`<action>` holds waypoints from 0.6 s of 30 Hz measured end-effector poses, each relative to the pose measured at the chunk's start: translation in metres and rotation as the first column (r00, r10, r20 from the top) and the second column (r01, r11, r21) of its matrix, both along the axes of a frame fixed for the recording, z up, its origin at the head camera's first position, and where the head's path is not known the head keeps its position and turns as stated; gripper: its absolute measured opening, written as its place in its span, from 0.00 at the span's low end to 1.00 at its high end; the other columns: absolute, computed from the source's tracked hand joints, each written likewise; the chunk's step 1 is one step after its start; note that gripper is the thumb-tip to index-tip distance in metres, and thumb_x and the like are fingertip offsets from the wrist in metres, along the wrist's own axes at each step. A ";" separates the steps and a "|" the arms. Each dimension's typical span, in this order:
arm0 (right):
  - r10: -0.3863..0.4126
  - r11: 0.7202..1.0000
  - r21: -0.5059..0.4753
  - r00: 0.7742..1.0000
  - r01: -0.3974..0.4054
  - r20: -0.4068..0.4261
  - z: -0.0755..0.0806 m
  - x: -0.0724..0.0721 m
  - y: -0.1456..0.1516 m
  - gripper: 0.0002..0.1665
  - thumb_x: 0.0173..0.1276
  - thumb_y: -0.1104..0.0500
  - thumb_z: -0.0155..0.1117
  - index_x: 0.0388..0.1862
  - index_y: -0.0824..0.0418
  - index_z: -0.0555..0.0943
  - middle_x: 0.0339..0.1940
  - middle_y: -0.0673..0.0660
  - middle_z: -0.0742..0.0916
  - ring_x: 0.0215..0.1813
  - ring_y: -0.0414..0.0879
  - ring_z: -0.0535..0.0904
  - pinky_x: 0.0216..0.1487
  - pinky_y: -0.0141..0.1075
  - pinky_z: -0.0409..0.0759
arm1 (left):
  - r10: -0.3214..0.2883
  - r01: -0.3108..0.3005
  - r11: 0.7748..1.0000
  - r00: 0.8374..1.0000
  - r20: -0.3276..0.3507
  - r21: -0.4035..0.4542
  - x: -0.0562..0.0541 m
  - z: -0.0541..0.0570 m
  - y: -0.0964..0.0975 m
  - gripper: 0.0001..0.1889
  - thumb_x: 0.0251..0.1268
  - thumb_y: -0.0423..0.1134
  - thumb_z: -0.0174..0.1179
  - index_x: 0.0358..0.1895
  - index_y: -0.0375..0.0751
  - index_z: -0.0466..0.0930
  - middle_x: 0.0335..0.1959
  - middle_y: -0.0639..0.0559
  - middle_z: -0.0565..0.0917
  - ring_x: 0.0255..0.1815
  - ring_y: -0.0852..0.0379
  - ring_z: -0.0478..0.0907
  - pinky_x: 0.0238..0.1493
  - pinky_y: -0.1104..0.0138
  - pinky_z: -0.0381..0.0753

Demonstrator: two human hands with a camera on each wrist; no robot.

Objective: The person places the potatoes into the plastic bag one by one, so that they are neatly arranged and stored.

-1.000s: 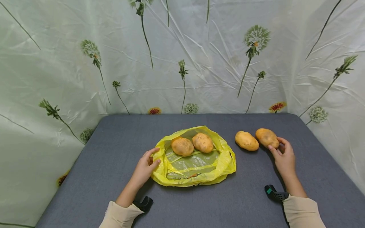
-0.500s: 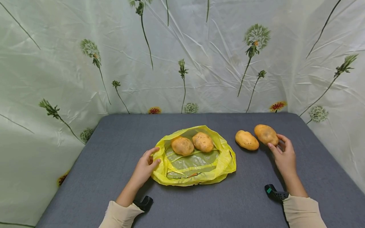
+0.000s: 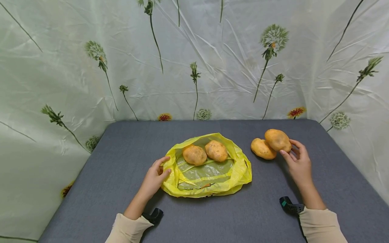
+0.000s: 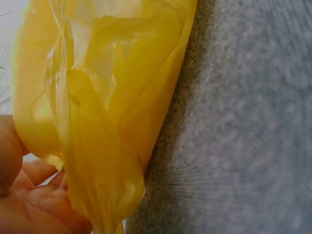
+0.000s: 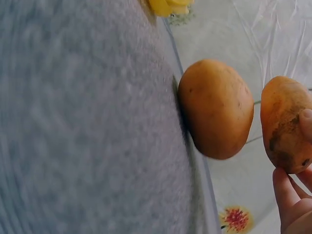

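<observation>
A yellow plastic bag (image 3: 240,172) lies with its mouth spread wide in the middle of the table. Inside it, toward the back, rest two potatoes, one on the left (image 3: 195,155) and one on the right (image 3: 216,151). My left hand (image 3: 154,177) pinches the bag's left rim between thumb and fingers; the left wrist view shows the yellow film (image 4: 105,146) beside the palm. To the right of the bag, my right hand (image 3: 299,163) holds a potato (image 3: 277,140) by its right end, raised off the table. Another potato (image 3: 262,149) lies on the table, partly behind the held one.
The grey cloth-covered table (image 3: 212,222) reaches back to a pale curtain (image 3: 231,67) printed with flowers. Black camera mounts (image 3: 291,205) sit on both wrists, below the hands.
My right hand has lifted its potato off the table and carried it slightly left, over the edge of the lying potato. The left hand and the bag stay in place.
</observation>
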State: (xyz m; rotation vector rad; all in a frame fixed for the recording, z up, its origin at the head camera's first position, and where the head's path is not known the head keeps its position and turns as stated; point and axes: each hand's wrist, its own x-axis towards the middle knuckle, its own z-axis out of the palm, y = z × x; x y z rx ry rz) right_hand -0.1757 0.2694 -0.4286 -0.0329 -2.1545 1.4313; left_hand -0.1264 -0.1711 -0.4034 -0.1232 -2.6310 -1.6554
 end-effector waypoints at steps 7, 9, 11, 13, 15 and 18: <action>0.051 0.999 -0.007 0.998 -0.052 -0.037 0.008 0.002 -0.010 0.32 0.54 0.76 0.61 0.60 0.68 0.66 0.55 0.53 0.70 0.54 0.42 0.69 0.47 0.23 0.68 | 0.003 -0.003 1.000 1.000 -0.001 -0.009 0.000 0.001 0.000 0.22 0.60 0.26 0.55 0.59 0.31 0.66 0.46 0.40 0.70 0.30 0.54 0.67 0.28 0.70 0.68; 0.070 0.998 0.001 0.997 -0.070 -0.040 0.009 0.003 -0.012 0.33 0.54 0.76 0.61 0.60 0.69 0.65 0.55 0.53 0.70 0.55 0.42 0.69 0.48 0.23 0.68 | 0.004 -0.004 1.000 1.000 0.000 -0.009 0.001 0.001 0.000 0.22 0.60 0.26 0.55 0.59 0.31 0.66 0.45 0.40 0.70 0.29 0.54 0.67 0.27 0.70 0.68; 0.090 0.996 0.009 0.995 -0.089 -0.041 0.010 0.004 -0.015 0.33 0.54 0.76 0.60 0.60 0.69 0.64 0.56 0.53 0.70 0.56 0.42 0.68 0.48 0.23 0.68 | 0.006 -0.006 1.000 1.000 0.003 -0.009 0.001 0.001 0.000 0.22 0.60 0.26 0.55 0.58 0.31 0.67 0.45 0.40 0.70 0.30 0.54 0.67 0.27 0.70 0.68; 0.104 0.994 0.020 0.994 -0.103 -0.043 0.012 0.005 -0.018 0.33 0.54 0.76 0.60 0.60 0.69 0.64 0.57 0.54 0.69 0.56 0.42 0.68 0.49 0.23 0.67 | 0.009 -0.009 1.000 1.000 0.006 -0.007 0.000 0.001 0.000 0.22 0.60 0.26 0.55 0.58 0.31 0.67 0.45 0.40 0.70 0.30 0.54 0.67 0.28 0.70 0.68; 0.125 0.992 0.031 0.991 -0.124 -0.050 0.014 0.006 -0.023 0.33 0.54 0.77 0.60 0.60 0.69 0.64 0.58 0.56 0.69 0.57 0.41 0.68 0.49 0.23 0.67 | 0.010 -0.010 1.000 1.000 0.010 -0.001 -0.001 -0.001 0.000 0.22 0.59 0.26 0.55 0.58 0.31 0.67 0.45 0.40 0.70 0.31 0.54 0.68 0.28 0.70 0.69; 0.159 0.987 0.048 0.984 -0.156 -0.077 0.021 0.011 -0.032 0.32 0.54 0.79 0.59 0.59 0.71 0.64 0.58 0.58 0.70 0.56 0.38 0.67 0.49 0.23 0.67 | 0.009 -0.010 1.000 1.000 0.022 0.016 -0.004 -0.009 -0.003 0.22 0.59 0.27 0.56 0.59 0.34 0.67 0.46 0.41 0.70 0.32 0.54 0.68 0.29 0.69 0.70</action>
